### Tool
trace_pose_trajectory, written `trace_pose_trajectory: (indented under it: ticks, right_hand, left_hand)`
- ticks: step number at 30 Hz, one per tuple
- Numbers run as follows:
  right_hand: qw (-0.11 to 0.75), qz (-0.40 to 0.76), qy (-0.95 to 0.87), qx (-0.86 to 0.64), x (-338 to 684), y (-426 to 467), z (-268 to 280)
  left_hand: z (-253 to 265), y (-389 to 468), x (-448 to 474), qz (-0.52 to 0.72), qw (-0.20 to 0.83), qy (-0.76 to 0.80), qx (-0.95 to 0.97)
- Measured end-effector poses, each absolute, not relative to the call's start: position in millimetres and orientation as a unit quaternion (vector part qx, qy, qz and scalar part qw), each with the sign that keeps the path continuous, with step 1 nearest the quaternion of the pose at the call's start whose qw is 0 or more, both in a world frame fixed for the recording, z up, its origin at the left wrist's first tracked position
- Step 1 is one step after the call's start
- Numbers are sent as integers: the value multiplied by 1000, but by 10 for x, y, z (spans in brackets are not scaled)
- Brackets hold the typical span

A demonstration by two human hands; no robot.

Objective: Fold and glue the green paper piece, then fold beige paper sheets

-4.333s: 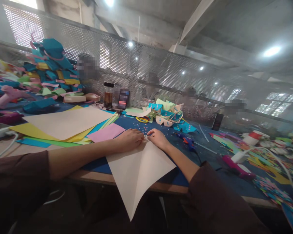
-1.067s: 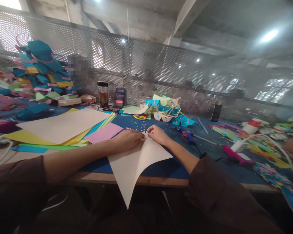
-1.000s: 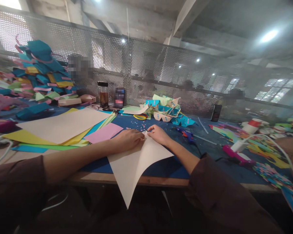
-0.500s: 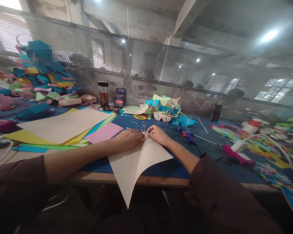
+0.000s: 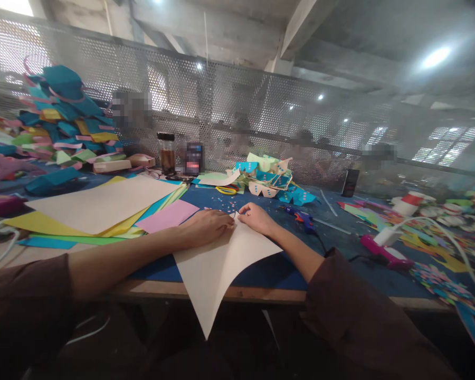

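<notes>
A cream sheet of paper (image 5: 217, 279) lies cornerwise at the table's front edge, one point hanging over the edge and its right side curling up. My left hand (image 5: 208, 227) rests on its upper left part, fingers closed at the far corner. Opposite it, my right hand (image 5: 255, 217) pinches that same corner between thumb and fingers. The fingertips of both hands nearly meet there, and the corner itself is partly hidden by them. Small paper bits (image 5: 229, 200) are scattered just beyond my hands.
Left lies a stack of coloured sheets (image 5: 103, 203) with a pink sheet (image 5: 168, 215). Behind are yellow-handled scissors (image 5: 226, 190), folded paper pieces (image 5: 267, 177), a jar (image 5: 167, 155) and a phone (image 5: 193, 158). Right are a blue glue gun (image 5: 301, 216) and a magenta power strip (image 5: 386, 253) with cables.
Almost nothing differs. Both hands keep their place at the far corner of the cream paper, and the view has shifted very slightly.
</notes>
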State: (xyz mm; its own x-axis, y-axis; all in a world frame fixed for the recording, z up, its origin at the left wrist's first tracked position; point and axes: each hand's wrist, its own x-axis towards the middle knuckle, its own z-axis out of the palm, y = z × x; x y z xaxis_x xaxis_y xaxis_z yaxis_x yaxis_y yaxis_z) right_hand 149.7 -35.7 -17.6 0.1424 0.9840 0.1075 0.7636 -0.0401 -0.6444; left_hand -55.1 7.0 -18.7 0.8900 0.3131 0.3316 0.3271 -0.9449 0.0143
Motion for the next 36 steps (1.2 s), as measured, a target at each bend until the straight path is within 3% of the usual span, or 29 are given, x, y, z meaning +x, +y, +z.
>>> trace_pose_trajectory:
  ticks: [10, 25, 36]
  right_hand:
    - [321, 155, -628, -692, 1549, -349, -174]
    - [268, 161, -634, -707, 1640, -306, -250]
    - [318, 190, -632, -681, 1650, -362, -195]
  left_hand:
    - [-124, 47, -572, -175, 12, -164, -971]
    - [-134, 35, -557, -161, 35, -139, -977]
    - [-116, 56, -570, -160, 45, -134, -977]
